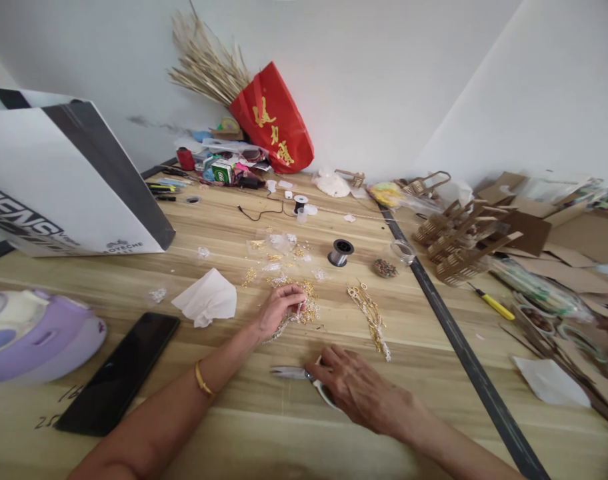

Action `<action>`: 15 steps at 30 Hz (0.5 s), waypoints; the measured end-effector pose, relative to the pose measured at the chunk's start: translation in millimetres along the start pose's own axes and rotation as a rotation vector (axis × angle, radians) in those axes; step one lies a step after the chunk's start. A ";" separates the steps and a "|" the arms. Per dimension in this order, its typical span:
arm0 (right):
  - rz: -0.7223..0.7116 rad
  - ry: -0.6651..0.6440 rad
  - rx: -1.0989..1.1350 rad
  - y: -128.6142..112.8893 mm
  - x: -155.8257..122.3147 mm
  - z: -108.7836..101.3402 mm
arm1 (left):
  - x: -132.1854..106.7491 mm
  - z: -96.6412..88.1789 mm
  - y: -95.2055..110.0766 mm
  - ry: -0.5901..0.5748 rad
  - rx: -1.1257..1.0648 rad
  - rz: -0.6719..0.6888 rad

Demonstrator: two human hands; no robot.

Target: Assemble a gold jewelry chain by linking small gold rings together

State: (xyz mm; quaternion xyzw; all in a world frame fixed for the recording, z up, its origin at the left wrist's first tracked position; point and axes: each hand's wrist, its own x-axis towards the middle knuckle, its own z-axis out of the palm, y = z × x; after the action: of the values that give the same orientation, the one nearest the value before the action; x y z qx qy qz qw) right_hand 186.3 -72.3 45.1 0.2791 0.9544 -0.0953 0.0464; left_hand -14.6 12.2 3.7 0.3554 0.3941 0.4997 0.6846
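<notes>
My left hand [279, 308] is closed in a pinch above a pile of small gold and silver pieces [311, 310]. A silver chain [283, 328] trails from its fingertips down to the table. Nearer to me, my right hand [357, 385] is wrapped over the white handle of a pair of scissors [290, 372], whose blades point left and lie low over the tabletop. To the right of the pile lies a bundle of gold and silver chains [368, 313]. Beyond my hands are small clear bags [281, 243] and a spool of thin wire [341, 253].
A black phone [119, 373], a purple and white device [39, 337] and a white tissue [207, 298] are at left. Behind stand a large white box [69, 180] and a red bag [274, 123]. Small woven baskets [449, 247] and a yellow cutter [491, 303] lie right.
</notes>
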 end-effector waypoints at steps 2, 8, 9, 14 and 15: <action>0.031 -0.025 0.042 1.3 -1.8 -6.0 | -0.7 0.7 1.4 0.004 -0.003 0.004; 0.094 -0.042 0.697 35.2 -24.0 -35.7 | -0.6 0.7 3.2 -0.010 -0.009 0.020; 0.106 0.003 0.848 43.9 -27.8 -34.8 | -0.3 0.5 2.7 -0.007 -0.008 0.023; 0.288 0.270 1.449 75.2 -30.4 -7.7 | 0.6 -0.8 -1.6 -0.016 -0.007 0.029; 0.308 0.285 1.495 76.9 -27.6 -2.0 | 0.6 -0.8 -2.3 -0.021 -0.008 0.028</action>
State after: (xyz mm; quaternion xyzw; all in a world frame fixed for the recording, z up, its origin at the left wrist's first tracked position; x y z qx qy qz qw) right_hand 251.0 -22.8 39.0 0.3754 0.5837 -0.6696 -0.2646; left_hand -14.3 12.3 1.2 0.3631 0.3799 0.5070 0.6832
